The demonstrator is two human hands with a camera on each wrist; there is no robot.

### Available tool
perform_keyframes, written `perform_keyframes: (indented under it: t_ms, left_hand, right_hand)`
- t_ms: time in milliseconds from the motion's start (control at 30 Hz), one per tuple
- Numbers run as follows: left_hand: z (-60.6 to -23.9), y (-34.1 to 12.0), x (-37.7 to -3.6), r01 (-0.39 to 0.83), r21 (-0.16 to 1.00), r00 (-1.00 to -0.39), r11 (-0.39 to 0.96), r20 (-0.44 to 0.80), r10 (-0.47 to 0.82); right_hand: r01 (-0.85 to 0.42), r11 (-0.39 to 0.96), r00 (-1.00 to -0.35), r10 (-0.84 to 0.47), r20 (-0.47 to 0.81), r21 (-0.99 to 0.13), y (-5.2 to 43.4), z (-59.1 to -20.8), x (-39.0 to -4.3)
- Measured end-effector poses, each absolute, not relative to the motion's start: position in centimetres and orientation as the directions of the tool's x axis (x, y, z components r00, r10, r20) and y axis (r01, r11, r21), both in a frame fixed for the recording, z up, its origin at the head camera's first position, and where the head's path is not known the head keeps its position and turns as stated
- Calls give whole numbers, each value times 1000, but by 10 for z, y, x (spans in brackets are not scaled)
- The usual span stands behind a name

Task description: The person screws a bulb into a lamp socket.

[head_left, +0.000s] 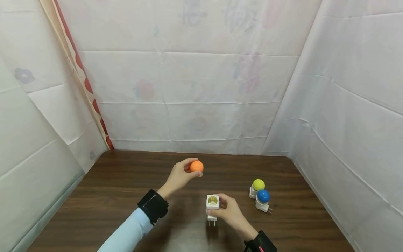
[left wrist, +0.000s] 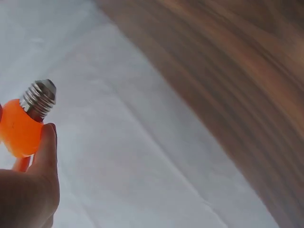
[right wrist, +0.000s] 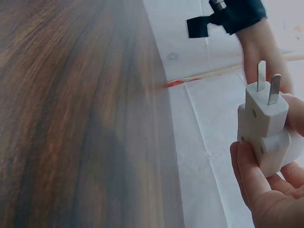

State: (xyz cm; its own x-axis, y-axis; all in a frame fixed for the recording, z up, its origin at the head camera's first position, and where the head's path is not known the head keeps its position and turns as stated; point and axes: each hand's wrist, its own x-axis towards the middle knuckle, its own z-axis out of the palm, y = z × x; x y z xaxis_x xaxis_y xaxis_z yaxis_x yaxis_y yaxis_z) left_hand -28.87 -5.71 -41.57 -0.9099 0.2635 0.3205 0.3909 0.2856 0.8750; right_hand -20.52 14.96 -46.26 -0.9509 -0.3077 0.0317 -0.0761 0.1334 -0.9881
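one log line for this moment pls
left hand: holds round orange screw-base bulb | right hand: holds white plastic plug-in socket, empty | bulb and socket apart, above brown wooden table

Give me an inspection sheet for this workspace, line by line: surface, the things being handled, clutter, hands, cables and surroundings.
Surface: dark wooden table, bare grain showing.
Things in hand: orange bulb with its metal screw base exposed; white plug-in socket, its socket empty, two flat prongs pointing down.
Clutter: yellow bulb and blue bulb, each seated in its own white plug-in socket, lying close together on the table to the right.
Hands: left hand holds the orange bulb above the table; right hand grips the white plug-in socket.
Cables: nothing seen.
Surroundings: white creased sheets on three sides, faint prints showing through.
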Motion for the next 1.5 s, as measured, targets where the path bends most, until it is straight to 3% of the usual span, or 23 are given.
perform_keyframes:
  t_ms: [100,300,433,867,1500]
  left_hand:
    - [-402,-56,-273,352,927,-893,132,290,344]
    - [-385,-53,-247,322,945,-844,59,258,471]
    - [-386,-50,-238,357,931,-810,76,269,521]
    - [-400,-46,-228,416,895,-788,159,268,554]
    - [-413,-45,-217,401,893,-808,204,240,538]
  right_hand:
    - [-89,136,-948,-316,42,-987,147,-459,-207]
    - [-111,138,-945,-322,61,-984,144,-459,-216]
    - [-115,148,-943,-328,61,-982,143,-453,-215]
    - [-136,146,-940,-331,81,-980,143,-454,-213]
    - [-139,113,-947,-306,98,-984,139,-467,-205]
